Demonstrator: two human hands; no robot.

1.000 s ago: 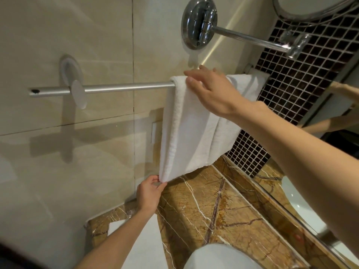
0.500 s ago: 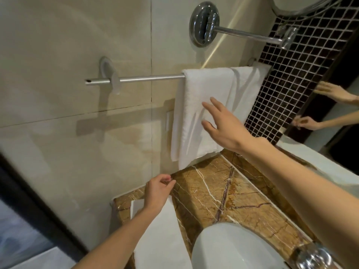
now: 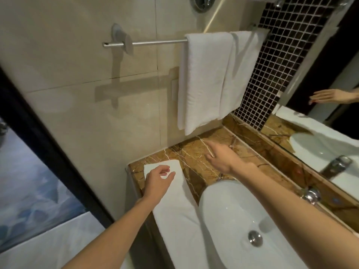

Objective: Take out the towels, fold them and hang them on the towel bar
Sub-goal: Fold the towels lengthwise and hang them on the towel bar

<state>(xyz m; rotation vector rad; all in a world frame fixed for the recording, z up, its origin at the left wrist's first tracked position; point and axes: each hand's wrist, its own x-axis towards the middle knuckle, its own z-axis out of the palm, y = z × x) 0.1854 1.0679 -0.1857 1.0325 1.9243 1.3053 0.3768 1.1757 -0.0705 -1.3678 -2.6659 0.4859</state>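
Two folded white towels hang side by side on the metal towel bar (image 3: 153,42): the left towel (image 3: 204,78) in front, the right towel (image 3: 240,72) partly behind it. A third folded white towel (image 3: 180,202) lies flat on the brown marble counter (image 3: 196,152), left of the sink. My left hand (image 3: 158,181) hovers over that towel's far end, fingers loosely curled, holding nothing. My right hand (image 3: 221,154) is above the counter below the hung towels, fingers extended, empty.
A white oval sink (image 3: 239,220) with a metal drain fills the lower right. A faucet (image 3: 310,195) and a mirror (image 3: 320,113) stand to the right. A chrome wall mount (image 3: 202,2) juts out above the bar. A dark door frame (image 3: 38,144) runs down the left.
My right hand left the hung towel and dropped toward the counter. My left hand let go of the towel's lower corner and moved down over the towel on the counter. The view tilted down.
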